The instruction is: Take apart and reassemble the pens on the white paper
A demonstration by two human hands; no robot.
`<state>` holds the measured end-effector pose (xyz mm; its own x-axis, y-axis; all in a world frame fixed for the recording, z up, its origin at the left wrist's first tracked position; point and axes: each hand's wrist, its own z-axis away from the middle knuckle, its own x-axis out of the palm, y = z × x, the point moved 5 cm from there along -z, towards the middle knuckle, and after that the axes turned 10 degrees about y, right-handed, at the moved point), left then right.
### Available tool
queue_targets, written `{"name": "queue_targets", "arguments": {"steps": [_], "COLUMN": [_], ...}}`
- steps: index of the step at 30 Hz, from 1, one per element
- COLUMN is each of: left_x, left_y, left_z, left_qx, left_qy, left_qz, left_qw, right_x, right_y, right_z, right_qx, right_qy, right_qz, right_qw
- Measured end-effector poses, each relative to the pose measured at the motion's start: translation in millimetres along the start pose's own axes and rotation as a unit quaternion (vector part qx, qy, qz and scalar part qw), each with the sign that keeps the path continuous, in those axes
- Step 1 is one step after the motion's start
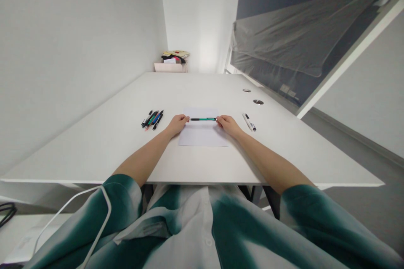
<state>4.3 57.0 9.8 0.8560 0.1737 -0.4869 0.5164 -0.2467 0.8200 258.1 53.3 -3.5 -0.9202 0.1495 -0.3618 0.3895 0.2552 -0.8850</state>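
Stretched level between my hands is a green and black pen (203, 119), above a sheet of white paper (203, 136) on the white table. My left hand (178, 124) pinches its left end, and my right hand (228, 125) pinches its right end, where a dark clip shows. Left of my left hand lies a bunch of several pens (152, 119) in black, green, blue and orange. To the right of my right hand, two white pens (249, 122) with dark parts lie side by side.
The long white table (195, 88) has two round metal grommets (258, 102) at its right. A pale box (170, 67) with items stands past its far end. A dark board (284, 29) draped in plastic leans at right. A white cable (105, 201) hangs near my left sleeve.
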Motion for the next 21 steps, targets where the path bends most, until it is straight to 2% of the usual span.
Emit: {"name": "queue_targets", "arguments": {"steps": [21], "left_x": [0.4], "left_y": [-0.5], "left_z": [-0.1], "left_qx": [-0.016], "left_qy": [-0.004], "left_qz": [0.002], "left_qw": [1.0], "right_x": [-0.8], "right_y": [-0.3], "right_z": [0.6], "right_qx": [0.005], "right_qy": [0.003], "right_qz": [0.01], "right_qw": [1.0]}}
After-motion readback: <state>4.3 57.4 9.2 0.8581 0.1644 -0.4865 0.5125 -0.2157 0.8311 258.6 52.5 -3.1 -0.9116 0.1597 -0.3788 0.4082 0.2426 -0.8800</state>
